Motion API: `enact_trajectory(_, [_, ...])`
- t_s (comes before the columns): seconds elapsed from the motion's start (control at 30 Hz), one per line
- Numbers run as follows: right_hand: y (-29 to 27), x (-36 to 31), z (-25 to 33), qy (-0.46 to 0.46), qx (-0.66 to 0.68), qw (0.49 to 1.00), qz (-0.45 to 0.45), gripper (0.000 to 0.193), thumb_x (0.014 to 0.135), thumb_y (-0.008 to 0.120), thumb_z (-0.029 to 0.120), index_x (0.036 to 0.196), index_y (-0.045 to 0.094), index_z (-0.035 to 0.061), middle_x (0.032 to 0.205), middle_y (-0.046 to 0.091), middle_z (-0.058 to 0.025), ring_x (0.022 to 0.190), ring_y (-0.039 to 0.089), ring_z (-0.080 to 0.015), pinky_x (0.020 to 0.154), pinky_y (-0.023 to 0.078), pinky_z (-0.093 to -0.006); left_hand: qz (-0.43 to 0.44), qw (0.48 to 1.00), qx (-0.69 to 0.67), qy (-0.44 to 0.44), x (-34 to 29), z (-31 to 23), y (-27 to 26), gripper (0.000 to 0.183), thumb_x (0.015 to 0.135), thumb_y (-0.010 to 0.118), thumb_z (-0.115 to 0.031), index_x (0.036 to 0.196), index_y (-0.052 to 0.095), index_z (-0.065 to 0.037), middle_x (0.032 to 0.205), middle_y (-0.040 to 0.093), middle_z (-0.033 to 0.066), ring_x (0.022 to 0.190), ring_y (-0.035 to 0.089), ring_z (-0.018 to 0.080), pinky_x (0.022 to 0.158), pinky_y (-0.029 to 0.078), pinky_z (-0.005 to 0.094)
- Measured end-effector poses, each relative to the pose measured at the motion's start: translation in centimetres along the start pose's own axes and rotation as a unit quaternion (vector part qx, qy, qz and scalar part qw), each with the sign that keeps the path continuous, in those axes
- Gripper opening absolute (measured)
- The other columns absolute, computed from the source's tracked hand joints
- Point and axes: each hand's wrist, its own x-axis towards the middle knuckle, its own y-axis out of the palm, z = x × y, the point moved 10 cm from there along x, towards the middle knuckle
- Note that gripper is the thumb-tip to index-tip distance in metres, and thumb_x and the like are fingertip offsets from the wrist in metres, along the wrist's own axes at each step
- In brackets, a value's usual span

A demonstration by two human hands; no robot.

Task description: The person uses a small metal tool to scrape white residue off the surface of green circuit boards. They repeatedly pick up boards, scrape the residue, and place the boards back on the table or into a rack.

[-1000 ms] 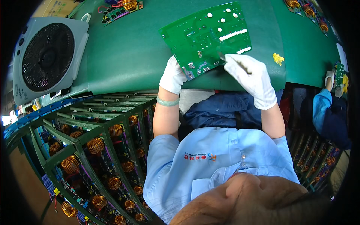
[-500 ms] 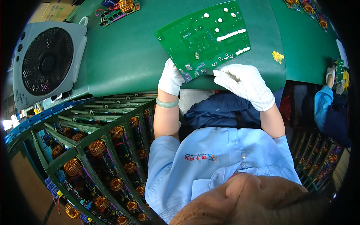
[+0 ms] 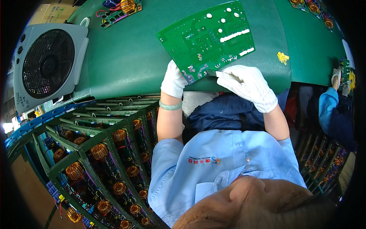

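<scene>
A large green circuit board (image 3: 206, 42) is tilted over the near part of the bench, its solder side facing up. Several white glue blobs and strips mark its right half. My left hand (image 3: 175, 80), in a white glove, is closed on the board's lower left corner, with its fingers partly hidden beneath. In my gloved right hand (image 3: 248, 86) is a thin, flat grey metal tool (image 3: 213, 73), pinched between thumb and fingers. Its tip reaches the board's lower edge, close to the metal solder joints; the glove hides the rest of it.
On the green-topped bench (image 3: 122, 65) stand a grey box fan (image 3: 47, 65) at left and a coil-fitted board (image 3: 118, 11) at the back. Yellow scraps (image 3: 282, 58) lie to the right. A green rack (image 3: 95, 133) of boards is beside me at left. A co-worker's arm (image 3: 328, 103) shows far right.
The board and both hands have barely shifted. The metal tool stays at the board's lower edge, its tip moved very slightly left.
</scene>
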Motion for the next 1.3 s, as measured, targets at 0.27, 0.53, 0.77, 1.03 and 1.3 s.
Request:
enact_trajectory(0.27, [-0.8, -0.6, -0.6, -0.004, 0.031, 0.997, -0.072, 0.027, 0.087, 0.076, 0.028, 0.101, 0.072, 0.0051, 0.09, 0.072, -0.0132, 0.075, 0.069, -0.0298, 0.066, 0.053, -0.0347, 0.026, 0.999, -0.024, -0.021, -0.2, 0.4, 0.2, 0.047, 0.101, 0.05, -0.031, 0.135, 0.053, 0.002, 0.13, 0.061, 0.021, 0.112, 0.064, 0.035, 0.093, 0.056, 0.0506])
enact_trajectory(0.53, [-3.5, -4.5, -5.2, 0.195, 0.192, 0.957, -0.098, 0.023, 0.097, 0.065, 0.022, 0.108, 0.071, 0.0025, 0.087, 0.073, -0.0089, 0.063, 0.065, -0.0129, 0.055, 0.048, -0.0262, -0.13, 0.986, 0.103, 0.026, -0.9, -0.6, -0.5, 0.05, 0.104, 0.042, -0.035, 0.142, 0.046, -0.002, 0.14, 0.053, 0.0205, 0.123, 0.057, 0.0371, 0.1, 0.051, 0.0548])
enact_trajectory(0.77, [-11.6, -11.0, -11.7, 0.332, 0.048, 0.89, -0.309, 0.032, 0.097, 0.066, 0.033, 0.092, 0.068, 0.0015, 0.066, 0.067, -0.0057, 0.048, 0.051, -0.0076, 0.049, 0.043, -0.0251, -0.054, 0.997, -0.038, 0.04, 0.3, 0.3, -6.0, 0.049, 0.107, 0.037, -0.036, 0.144, 0.044, -0.006, 0.144, 0.051, 0.0169, 0.126, 0.054, 0.0362, 0.103, 0.048, 0.055])
enact_trajectory(1.03, [-15.1, -14.6, -15.2, 0.391, 0.013, 0.857, -0.335, 0.038, 0.096, 0.065, 0.042, 0.086, 0.069, 0.0055, 0.057, 0.056, -0.0027, 0.044, 0.046, -0.0071, 0.043, 0.036, -0.0238, -0.071, 0.995, -0.003, 0.067, 0.5, -0.4, -7.4, 0.049, 0.106, 0.037, -0.036, 0.144, 0.045, -0.006, 0.143, 0.051, 0.0167, 0.125, 0.054, 0.0356, 0.102, 0.048, 0.0541])
enact_trajectory(1.3, [-14.7, -12.9, -15.4, 0.404, -0.039, 0.877, -0.257, 0.043, 0.096, 0.063, 0.046, 0.077, 0.064, 0.0076, 0.053, 0.054, -0.0021, 0.04, 0.045, -0.0073, 0.04, 0.034, -0.0247, -0.066, 0.996, 0.004, 0.063, 0.9, -0.3, -7.3, 0.048, 0.106, 0.038, -0.036, 0.143, 0.045, -0.006, 0.142, 0.052, 0.0165, 0.124, 0.055, 0.0349, 0.101, 0.049, 0.0533])
